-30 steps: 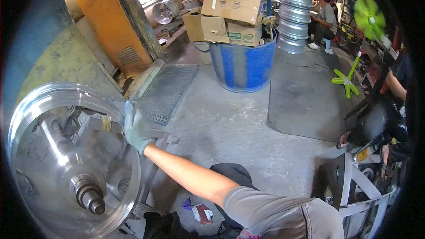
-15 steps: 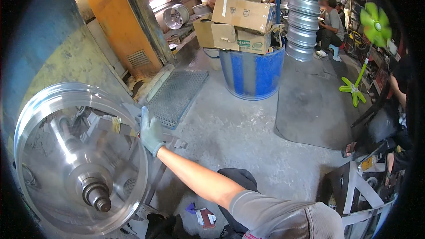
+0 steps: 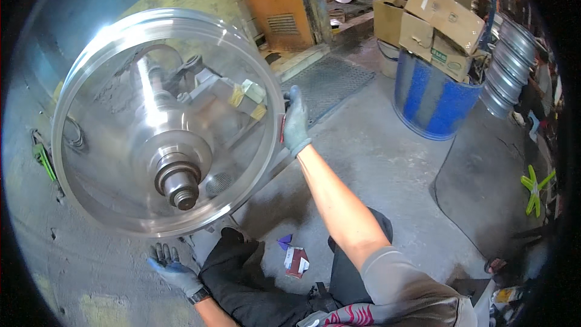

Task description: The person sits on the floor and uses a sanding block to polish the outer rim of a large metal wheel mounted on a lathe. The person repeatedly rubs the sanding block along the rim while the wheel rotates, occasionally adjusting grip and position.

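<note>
A shiny metal wheel rim (image 3: 266, 172), blurred as if spinning, sits around a steel spindle (image 3: 181, 181) with a threaded end, at the left. At the rim's right edge is my right hand (image 3: 296, 124) in a grey-green glove, fingers pointing up. A thin reddish piece (image 3: 282, 128) shows between its palm and the rim; most of it is hidden, so I cannot tell its kind. Below the rim my left hand (image 3: 177, 274), in a grey glove with dark fingertips, is open with fingers spread. It appears to hold nothing and looks apart from the rim.
Behind the rim is machinery with a pale block (image 3: 253, 92). A blue barrel (image 3: 436, 94) bearing cardboard boxes (image 3: 445, 15) stands at the far right, near stacked rims (image 3: 511, 63). A perforated mat (image 3: 333, 88), a dark mat (image 3: 484, 181) and a small red-brown box (image 3: 296, 262) lie on the floor.
The view has swung left and down, so the rim sits higher and further right. My left hand has come into view below it. My right hand stays at the rim's right edge.
</note>
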Motion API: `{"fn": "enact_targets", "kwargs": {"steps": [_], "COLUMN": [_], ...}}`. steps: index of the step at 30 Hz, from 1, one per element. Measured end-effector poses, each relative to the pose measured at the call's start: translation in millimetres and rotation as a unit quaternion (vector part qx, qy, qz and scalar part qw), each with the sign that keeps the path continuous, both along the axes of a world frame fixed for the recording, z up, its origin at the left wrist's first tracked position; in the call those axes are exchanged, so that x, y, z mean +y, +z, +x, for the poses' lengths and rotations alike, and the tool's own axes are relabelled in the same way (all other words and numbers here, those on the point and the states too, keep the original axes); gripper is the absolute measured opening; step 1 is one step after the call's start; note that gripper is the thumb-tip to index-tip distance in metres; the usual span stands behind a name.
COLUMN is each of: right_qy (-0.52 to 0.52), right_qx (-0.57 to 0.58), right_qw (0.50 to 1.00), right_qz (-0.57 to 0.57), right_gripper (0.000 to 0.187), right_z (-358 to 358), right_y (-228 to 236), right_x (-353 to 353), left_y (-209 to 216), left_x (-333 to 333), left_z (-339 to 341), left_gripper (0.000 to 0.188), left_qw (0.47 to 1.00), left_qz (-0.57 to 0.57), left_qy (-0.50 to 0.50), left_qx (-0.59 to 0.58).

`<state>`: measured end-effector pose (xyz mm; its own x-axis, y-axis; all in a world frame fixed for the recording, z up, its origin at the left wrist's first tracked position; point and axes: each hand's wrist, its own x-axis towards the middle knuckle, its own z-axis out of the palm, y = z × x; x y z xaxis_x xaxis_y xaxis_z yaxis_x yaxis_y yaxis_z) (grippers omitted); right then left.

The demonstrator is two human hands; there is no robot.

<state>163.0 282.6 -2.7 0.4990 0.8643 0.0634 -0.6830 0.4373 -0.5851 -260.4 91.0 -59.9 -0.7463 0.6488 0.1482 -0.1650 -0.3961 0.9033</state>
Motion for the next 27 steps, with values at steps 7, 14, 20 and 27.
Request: {"fn": "enact_targets", "kwargs": {"steps": [7,14,20,27], "right_qy": [0.039,0.076,-0.109,-0.245], "right_qx": [-0.019,-0.030,-0.154,-0.251], "right_qw": [0.999,0.996,0.981,0.933], "right_qz": [0.009,0.041,-0.046,-0.075], "right_gripper": [0.049,0.049,0.051,0.047], "right_z": [1.2,14.2,10.1,-10.4], "right_y": [1.7,-20.9,-0.2,34.5], "right_x": [2.3,19.6,3.5,-31.0], "left_y": [-0.3,-4.0,6.8,-0.6], "left_x": [-0.8,0.0,0.6,1.9], "left_z": [-3.1,-1.3,8.6,0.1], "left_gripper": [0.076,0.080,0.080,0.078], "left_qw": [1.000,1.000,0.999,1.000], "left_qz": [-0.009,-0.017,-0.025,-0.019], "left_qy": [-0.013,-0.004,-0.005,0.002], "left_qx": [0.000,0.008,0.019,0.009]}}
